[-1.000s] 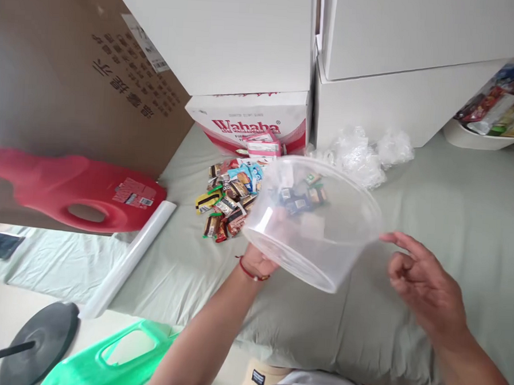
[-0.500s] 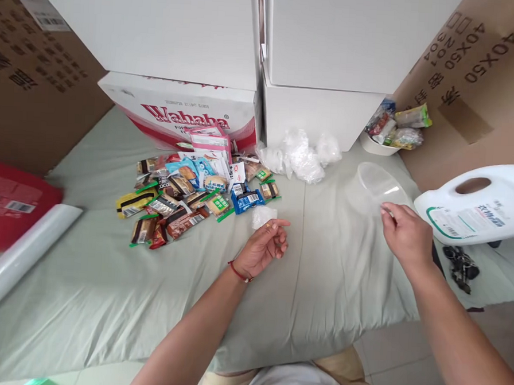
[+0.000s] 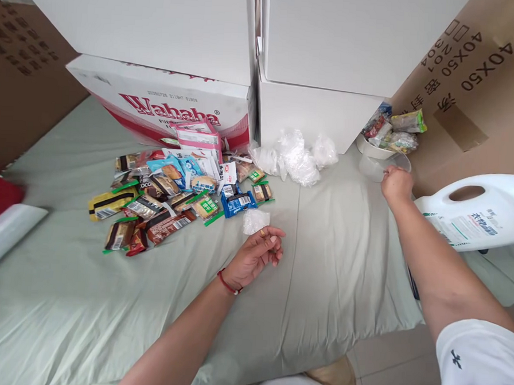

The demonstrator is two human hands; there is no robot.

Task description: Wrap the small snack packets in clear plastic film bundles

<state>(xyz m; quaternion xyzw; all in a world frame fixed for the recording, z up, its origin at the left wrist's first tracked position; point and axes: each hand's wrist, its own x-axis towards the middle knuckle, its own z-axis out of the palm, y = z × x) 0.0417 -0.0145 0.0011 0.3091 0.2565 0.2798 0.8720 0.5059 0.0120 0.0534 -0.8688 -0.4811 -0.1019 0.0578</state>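
Note:
At the right, my right hand [image 3: 396,185] grips the rim of a clear plastic bowl [image 3: 372,168], just in front of a white bowl [image 3: 368,148] of wrapped snacks. My left hand [image 3: 256,254] hovers over the sheet, palm partly up, fingers loosely bent and apart, with nothing in it. A small crumpled piece of clear plastic [image 3: 255,220] lies just beyond its fingers. To its left spreads a pile of packaged biscuits and snacks [image 3: 166,193]. Several crumpled clear plastic bags [image 3: 299,160] rest against the white box behind.
A green sheet [image 3: 321,288] covers the surface. At the back stand a Wahaha carton [image 3: 158,98] and white boxes [image 3: 325,41]. A large white detergent bottle [image 3: 480,213] lies at the right, near a brown cardboard box [image 3: 460,105]. A plastic roll [image 3: 9,237] sits at left.
My right hand has moved the clear bowl away from me, up close to the white bowl. My left hand stays nearly as it was. The view has shifted slightly.

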